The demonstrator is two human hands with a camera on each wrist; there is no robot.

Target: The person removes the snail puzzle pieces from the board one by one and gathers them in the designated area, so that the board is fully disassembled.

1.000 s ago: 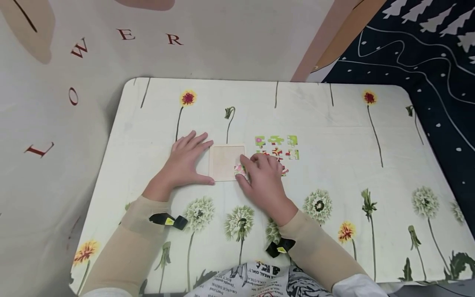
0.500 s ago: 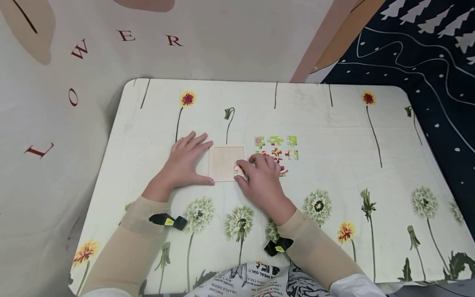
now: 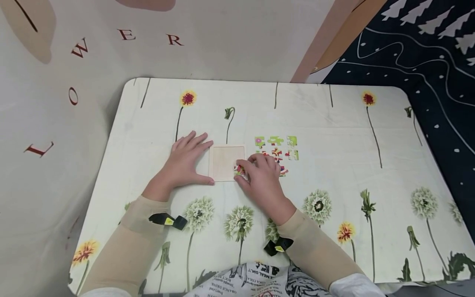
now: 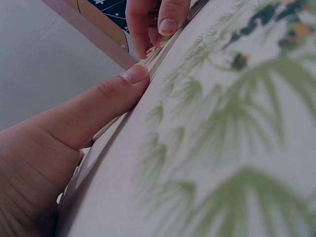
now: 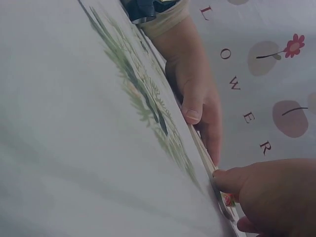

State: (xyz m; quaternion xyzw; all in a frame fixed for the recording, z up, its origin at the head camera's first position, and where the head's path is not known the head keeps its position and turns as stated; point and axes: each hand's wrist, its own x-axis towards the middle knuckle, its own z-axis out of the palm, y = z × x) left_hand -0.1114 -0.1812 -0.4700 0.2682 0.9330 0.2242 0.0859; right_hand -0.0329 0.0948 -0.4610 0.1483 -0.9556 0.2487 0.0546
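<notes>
A shallow square wooden puzzle tray (image 3: 224, 163) lies on the table with its bare floor showing. My left hand (image 3: 187, 161) spreads its fingers along the tray's left side, thumb at the lower left corner; in the left wrist view the thumb (image 4: 106, 101) touches the tray's edge. Over the lower right corner, my right hand (image 3: 261, 179) pinches a small colourful jigsaw piece (image 3: 238, 170) between thumb and forefinger. The hand covers part of that piece. Seen from the right wrist, only a red and green bit of the jigsaw piece (image 5: 229, 200) shows beside the thumb.
Several loose jigsaw pieces (image 3: 275, 141) lie in rows to the right of the tray, some partly hidden by the right hand. A flower-print cloth (image 3: 334, 136) covers the table. A printed curtain (image 3: 237, 41) hangs behind its far edge.
My right hand has shifted very slightly left, still pinching the jigsaw piece. The piece's visible face went from pinkish to pale, then to darker red and green. The left hand has stayed put.
</notes>
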